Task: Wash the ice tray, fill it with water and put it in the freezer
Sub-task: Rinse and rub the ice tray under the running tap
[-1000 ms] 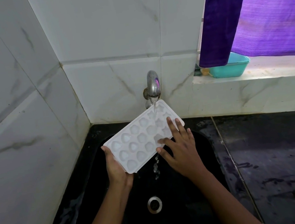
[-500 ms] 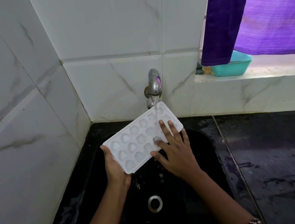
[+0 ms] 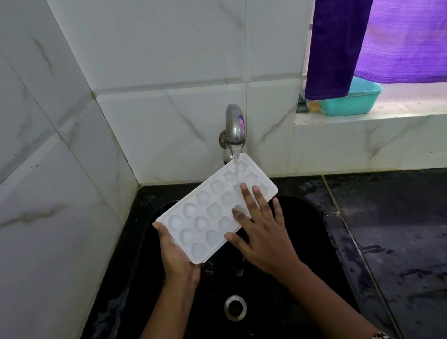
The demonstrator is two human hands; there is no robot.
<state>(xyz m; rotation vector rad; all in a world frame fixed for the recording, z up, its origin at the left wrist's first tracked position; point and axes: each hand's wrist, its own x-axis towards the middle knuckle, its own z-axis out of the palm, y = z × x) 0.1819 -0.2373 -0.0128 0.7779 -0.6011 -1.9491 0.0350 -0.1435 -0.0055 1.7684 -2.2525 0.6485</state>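
- Two tiled walls (image 3: pixel 156 49) meet in a corner at the upper left and middle of the frame, and a purple curtain (image 3: pixel 396 15) hangs at the upper right.
- Below them, a black bench (image 3: pixel 409 215) fills the lower right, with a black sink (image 3: pixel 321 241) sunk into it at the lower middle.
- At the centre, the ice tray (image 3: pixel 208 214) is held over the sink, tilted, its far right end under the running water. This looks like the washing step. To do it well, each compartment probably needs rubbing in turn. The tray should slide along so the stream reaches the lower-left rows, with the tilt draining into the sink, not onto the bench.
- The right hand (image 3: pixel 266 238) lies flat on the tray's right half, fingers straight and slightly spread over the wet compartments, thumb at the near edge.
- The left hand (image 3: pixel 176 259) grips the tray's lower-left end, thumb over the rim. Its fingers pass beneath and cannot be seen.
- The metal tap (image 3: pixel 234 124) juts from the back wall just above the tray.
- The drain (image 3: pixel 235 307) sits between the forearms.
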